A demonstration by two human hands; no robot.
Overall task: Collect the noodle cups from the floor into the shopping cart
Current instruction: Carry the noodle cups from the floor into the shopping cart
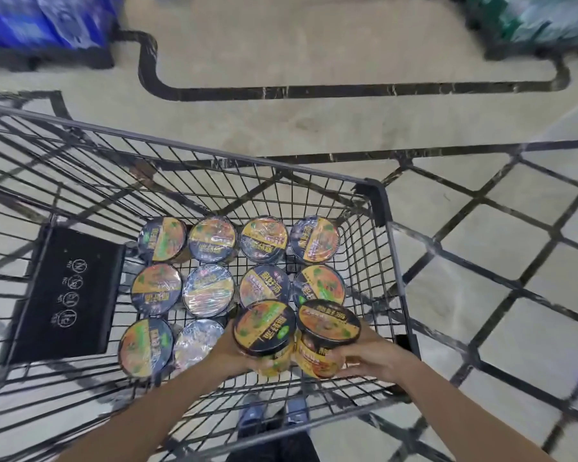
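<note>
A black wire shopping cart [384,228] fills the left and middle of the view. Several noodle cups [211,240] with dark and orange lids stand upright in rows on its floor. My left hand [234,353] grips one noodle cup [264,328] from below, inside the cart's near right corner. My right hand [371,356] grips a second noodle cup [327,331] right beside it. The two held cups touch each other and hover above the cart floor.
A black plastic flap [70,288] with white symbols lies in the cart at the left. Blue packaged goods [44,21] sit at the far left, green and white packs [541,21] at the far right. My blue shoes [274,415] show below the cart on the tiled floor.
</note>
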